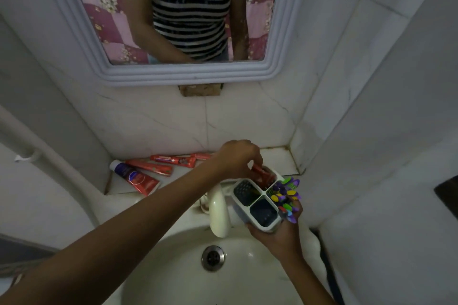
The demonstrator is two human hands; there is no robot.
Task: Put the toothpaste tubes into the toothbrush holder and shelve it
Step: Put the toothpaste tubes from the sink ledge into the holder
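Observation:
My right hand (280,233) grips a white toothbrush holder (257,202) with several compartments from below, above the sink's right side. Colourful toothbrushes (285,193) fill its right compartment. My left hand (236,158) pinches a red toothpaste tube (260,172) whose lower end is inside the holder's far compartment. More tubes lie on the ledge behind the sink: a blue-and-red one (135,177) at the left, a red one (150,167) beside it, and two red ones (173,160) by the wall, the rightmost partly hidden by my wrist.
A white faucet (218,208) stands just left of the holder over the white sink basin (173,267) with its metal drain (213,257). The marble ledge (280,158) runs along the wall. A framed mirror (186,74) hangs above. Tiled walls close in on both sides.

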